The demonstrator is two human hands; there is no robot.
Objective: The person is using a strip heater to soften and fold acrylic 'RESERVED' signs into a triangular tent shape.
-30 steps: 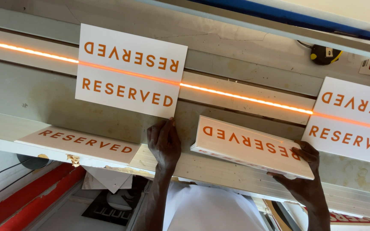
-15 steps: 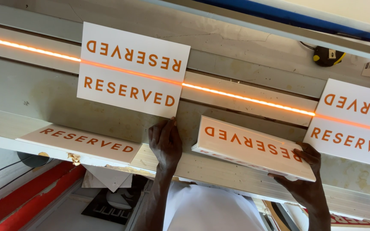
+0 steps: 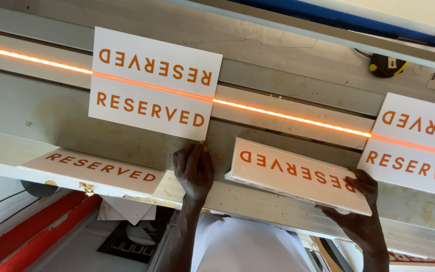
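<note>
A flat white sign (image 3: 154, 83) with orange lettering lies across a glowing orange line (image 3: 288, 117) on the grey workbench (image 3: 26, 106). My left hand (image 3: 193, 170) rests at the sign's lower right corner, fingertips on its edge. To the right, a folded white sign (image 3: 298, 174) with orange lettering is tilted up off the bench. My right hand (image 3: 361, 211) grips its right end from below, thumb on top.
Another flat white sign (image 3: 419, 143) lies over the glowing line at the right. A folded sign (image 3: 94, 166) sits at the bench's front left edge. A yellow and black tape measure (image 3: 387, 65) lies at the back. Red floor shows at lower left.
</note>
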